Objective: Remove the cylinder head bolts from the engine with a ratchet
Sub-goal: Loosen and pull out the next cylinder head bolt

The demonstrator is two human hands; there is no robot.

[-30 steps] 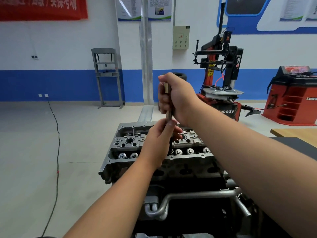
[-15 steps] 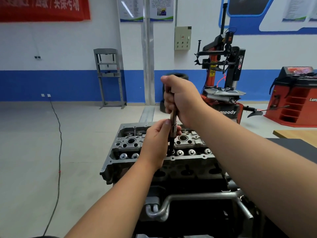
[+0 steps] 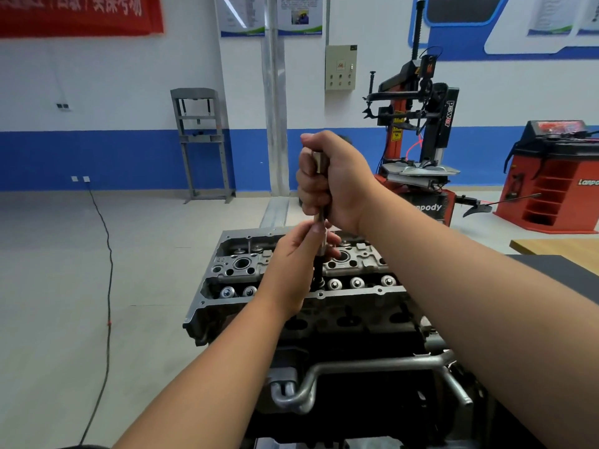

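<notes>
Head view, left to right: a black cable (image 3: 105,254) trails across the floor, well apart from the engine. The left hand (image 3: 293,270) has its grip pinched round the lower shaft of the tool (image 3: 321,241), which stands upright over the cylinder head (image 3: 363,264), its tip down among the valve gear near the front edge. The right hand (image 3: 334,179) has its grip wrapped tight round the tool's upper end. Whether the tip sits on a bolt cannot be told; the left hand hides it. Likely risks: the tall tool could tilt and slip off the bolt, rounding it, or the left fingers could get nipped against the casting if the tool jumps
</notes>
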